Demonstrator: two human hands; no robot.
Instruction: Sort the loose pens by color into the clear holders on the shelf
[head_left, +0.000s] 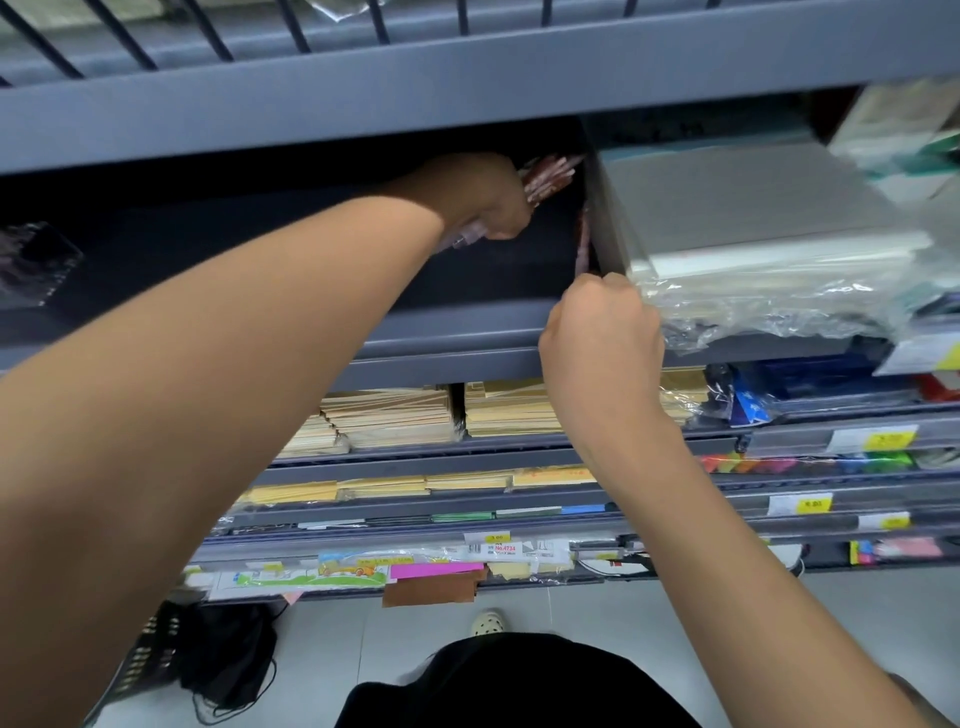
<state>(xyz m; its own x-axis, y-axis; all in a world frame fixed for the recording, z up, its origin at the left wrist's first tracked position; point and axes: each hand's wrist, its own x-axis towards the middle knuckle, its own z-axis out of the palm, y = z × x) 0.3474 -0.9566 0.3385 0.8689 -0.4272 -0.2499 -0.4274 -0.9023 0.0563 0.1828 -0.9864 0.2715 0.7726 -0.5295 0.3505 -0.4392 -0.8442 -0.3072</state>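
My left hand (485, 200) reaches deep into the dark shelf bay and is closed around a bundle of red pens (548, 176), whose ends stick out past my fingers toward the right. My right hand (602, 332) is fisted at the shelf's front lip (457, 358), pinching what looks like a thin reddish pen (583, 244) standing against the grey divider (602, 208). A clear holder (36, 262) sits at the far left of the same shelf, dim and blurred. No other holder shows clearly.
Right of the divider lies a stack of plastic-wrapped paper (753, 228). Lower shelves hold envelopes (410, 415), coloured sticky notes (810, 462) and yellow price tags. The upper shelf edge (467, 88) hangs close above my hands. A black basket (156, 654) stands on the floor.
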